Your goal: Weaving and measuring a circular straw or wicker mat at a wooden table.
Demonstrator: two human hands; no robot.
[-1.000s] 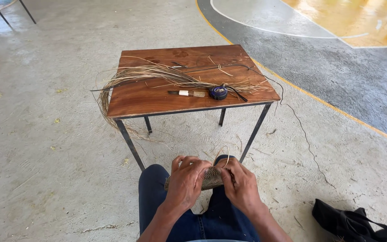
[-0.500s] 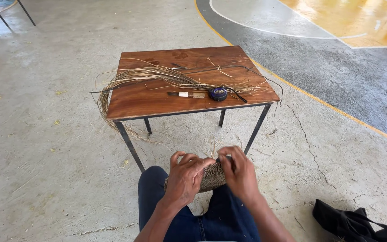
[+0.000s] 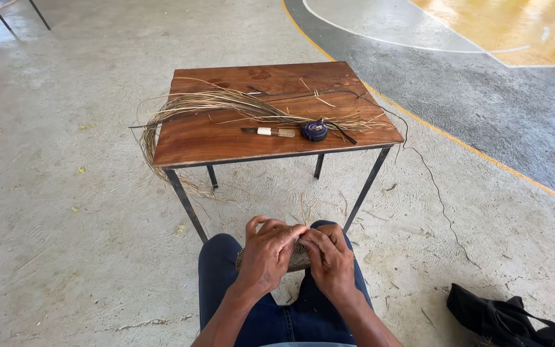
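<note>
L hand point(image 3: 266, 256) + R hand point(image 3: 331, 258) both gripping small woven piece point(image 3: 298, 259) on lap | hands closed in tighter vs 1 s ago, fingertips meeting, weave ongoing | fibre bundle point(image 3: 226, 103), tape measure point(image 3: 315, 130) on counter point(image 3: 200, 138) ahead of hands

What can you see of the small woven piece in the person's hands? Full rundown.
The woven piece is mostly hidden. Only a tan, finely plaited strip shows between the left hand and the right hand, which both close around it over the lap in blue jeans. It looks like dried plant fibre. A few loose strands stick up from it. Overall shape cannot be told.
</note>
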